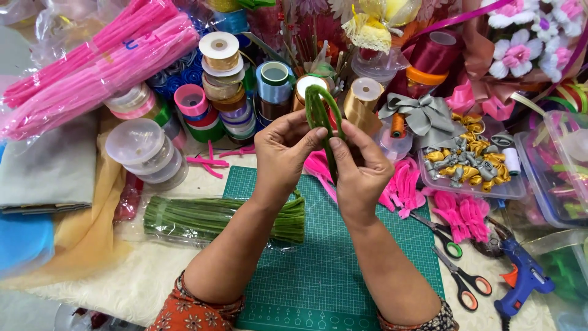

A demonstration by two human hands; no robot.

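A green pipe cleaner (320,110) is bent into a narrow upright loop above the green cutting mat (318,276). My left hand (283,153) pinches its left side between thumb and fingers. On the right side, my right hand (357,168) grips the lower part of the same loop. Both hands meet over the mat's far edge. A clear bag of green pipe cleaners (214,217) lies just left of my left forearm.
Pink pipe cleaner bundles (104,58) lie at far left. Ribbon spools (223,79) crowd the back. Pink looped pieces (456,211), scissors (459,270) and a blue glue gun (520,279) sit right of the mat. A clear tray of gold and grey bows (468,162) stands behind them.
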